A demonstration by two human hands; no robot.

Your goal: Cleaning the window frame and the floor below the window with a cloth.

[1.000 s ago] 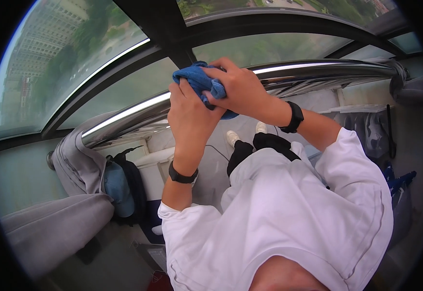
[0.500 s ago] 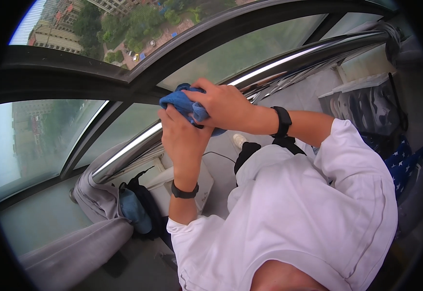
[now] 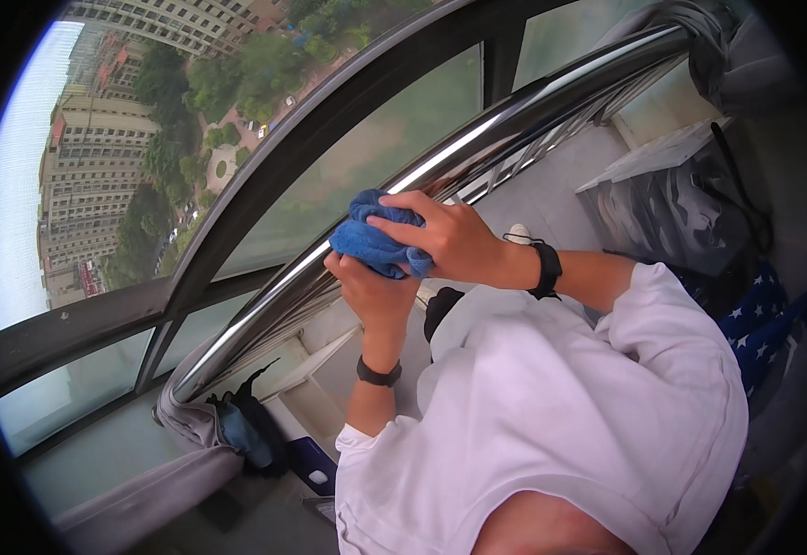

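Note:
A bunched blue cloth (image 3: 378,239) is held between both hands, in front of the metal railing by the window. My left hand (image 3: 374,291) grips it from below, with the fingers partly hidden behind the folds. From the right, my right hand (image 3: 459,242) closes on the cloth, thumb and fingers pressed into its upper side. The cloth is crumpled into a loose wad. Each wrist wears a black band.
A shiny handrail (image 3: 422,176) crosses diagonally beside dark-framed windows (image 3: 357,148), with buildings and trees far below. Grey curtains (image 3: 158,486) hang at lower left, near a dark bag (image 3: 254,425). A dark clear-sided container (image 3: 667,208) stands on the right.
Both hands and the cloth have come down and slightly right, away from the window frame's corner. The cloth is bunched differently. The view has turned, showing more of the buildings outside.

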